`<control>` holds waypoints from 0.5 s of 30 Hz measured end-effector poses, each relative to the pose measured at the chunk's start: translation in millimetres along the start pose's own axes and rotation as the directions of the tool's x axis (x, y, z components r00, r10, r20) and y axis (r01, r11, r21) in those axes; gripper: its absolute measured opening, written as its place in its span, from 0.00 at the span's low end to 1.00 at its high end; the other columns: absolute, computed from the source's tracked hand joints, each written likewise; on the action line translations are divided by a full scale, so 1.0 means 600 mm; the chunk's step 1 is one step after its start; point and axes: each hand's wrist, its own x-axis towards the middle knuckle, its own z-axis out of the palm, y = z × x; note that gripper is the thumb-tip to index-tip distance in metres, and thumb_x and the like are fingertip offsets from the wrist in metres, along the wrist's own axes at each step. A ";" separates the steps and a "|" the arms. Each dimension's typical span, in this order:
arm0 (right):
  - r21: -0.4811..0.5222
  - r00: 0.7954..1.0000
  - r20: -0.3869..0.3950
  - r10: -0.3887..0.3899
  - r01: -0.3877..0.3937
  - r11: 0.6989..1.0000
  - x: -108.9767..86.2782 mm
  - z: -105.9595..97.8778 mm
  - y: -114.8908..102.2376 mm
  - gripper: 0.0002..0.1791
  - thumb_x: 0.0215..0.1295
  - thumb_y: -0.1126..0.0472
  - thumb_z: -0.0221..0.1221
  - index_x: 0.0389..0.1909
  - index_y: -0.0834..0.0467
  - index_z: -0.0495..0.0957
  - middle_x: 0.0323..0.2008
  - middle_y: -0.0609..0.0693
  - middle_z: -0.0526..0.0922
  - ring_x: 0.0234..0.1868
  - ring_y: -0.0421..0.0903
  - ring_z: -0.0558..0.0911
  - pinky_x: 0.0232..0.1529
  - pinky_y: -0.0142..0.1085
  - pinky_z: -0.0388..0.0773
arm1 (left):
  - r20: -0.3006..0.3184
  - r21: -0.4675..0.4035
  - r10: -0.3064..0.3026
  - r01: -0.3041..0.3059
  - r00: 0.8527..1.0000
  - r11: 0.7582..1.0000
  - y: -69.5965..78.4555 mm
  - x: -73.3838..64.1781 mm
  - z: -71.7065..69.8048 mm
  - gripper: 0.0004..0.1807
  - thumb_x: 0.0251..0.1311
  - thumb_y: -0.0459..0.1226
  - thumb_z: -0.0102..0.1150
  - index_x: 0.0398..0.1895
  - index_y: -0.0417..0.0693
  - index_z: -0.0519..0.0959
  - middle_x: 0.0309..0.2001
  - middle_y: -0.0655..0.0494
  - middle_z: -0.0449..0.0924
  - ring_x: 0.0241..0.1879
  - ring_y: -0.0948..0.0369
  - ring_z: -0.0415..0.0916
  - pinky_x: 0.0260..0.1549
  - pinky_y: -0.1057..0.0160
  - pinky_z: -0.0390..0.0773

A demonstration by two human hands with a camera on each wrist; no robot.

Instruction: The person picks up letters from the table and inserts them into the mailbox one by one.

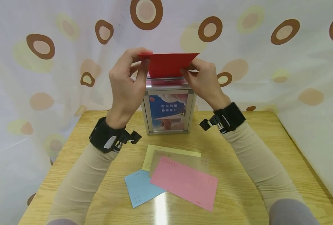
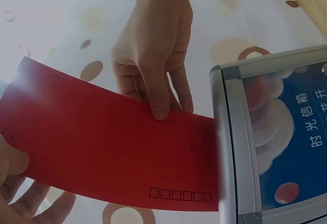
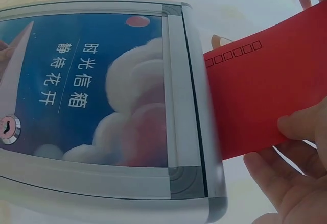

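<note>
A red envelope (image 1: 169, 64) stands on end over the top of a metal-framed letter box (image 1: 168, 109), its lower edge at the lid. My left hand (image 1: 129, 75) pinches the envelope near its upper left corner, thumb in front. On the other side my right hand (image 1: 203, 78) pinches the right edge lower down, close to the box top. In the left wrist view the red envelope (image 2: 112, 142) meets the box's top edge, and its end there is hidden. The right wrist view shows the right thumb on the face of the envelope (image 3: 265, 86).
On the wooden table (image 1: 110, 184) before the box lie a pink envelope (image 1: 186, 184), a brown envelope (image 1: 180, 159), a yellow envelope (image 1: 149, 154) and a blue envelope (image 1: 142, 187), overlapping. A patterned curtain (image 1: 71, 78) hangs behind. The box door has a lock (image 3: 9, 129).
</note>
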 end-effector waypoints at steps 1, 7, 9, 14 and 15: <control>0.004 1.000 0.001 0.003 -0.003 1.000 -0.001 0.001 0.001 0.15 0.71 0.68 0.62 0.56 0.63 0.83 0.51 0.58 0.89 0.49 0.51 0.90 0.51 0.44 0.87 | -0.002 -0.001 -0.002 0.002 1.000 1.000 -0.002 0.000 0.001 0.09 0.71 0.28 0.58 0.49 0.32 0.82 0.45 0.42 0.87 0.47 0.54 0.85 0.53 0.60 0.85; 0.012 0.999 0.024 0.045 -0.045 0.999 -0.005 0.005 0.007 0.14 0.71 0.68 0.61 0.56 0.63 0.83 0.52 0.59 0.88 0.52 0.52 0.89 0.54 0.44 0.86 | 0.036 0.063 0.063 -0.066 0.997 0.996 -0.018 -0.001 0.003 0.09 0.72 0.29 0.56 0.49 0.31 0.82 0.45 0.40 0.86 0.46 0.54 0.86 0.50 0.62 0.86; 0.004 0.998 0.032 0.051 -0.052 0.999 -0.007 0.005 0.009 0.14 0.72 0.67 0.61 0.56 0.62 0.83 0.52 0.59 0.88 0.52 0.52 0.89 0.54 0.44 0.86 | 0.050 0.081 0.079 -0.083 0.996 0.993 -0.021 -0.002 0.003 0.10 0.73 0.29 0.56 0.49 0.31 0.82 0.45 0.40 0.86 0.47 0.54 0.86 0.50 0.61 0.86; 0.015 0.997 0.043 0.062 -0.063 0.998 -0.013 0.004 0.009 0.14 0.72 0.67 0.61 0.56 0.61 0.84 0.52 0.57 0.88 0.53 0.51 0.89 0.54 0.44 0.86 | 0.061 0.086 0.062 -0.067 0.996 0.994 -0.026 -0.008 0.007 0.09 0.73 0.29 0.55 0.48 0.33 0.83 0.45 0.42 0.86 0.48 0.54 0.86 0.50 0.59 0.87; 0.018 0.997 0.044 0.063 -0.064 0.998 -0.014 0.003 0.008 0.14 0.72 0.67 0.61 0.56 0.61 0.84 0.52 0.57 0.88 0.53 0.51 0.88 0.55 0.44 0.86 | 0.065 0.092 0.062 -0.068 0.996 0.993 -0.027 -0.009 0.007 0.09 0.73 0.29 0.55 0.48 0.33 0.83 0.45 0.42 0.86 0.47 0.54 0.86 0.50 0.59 0.87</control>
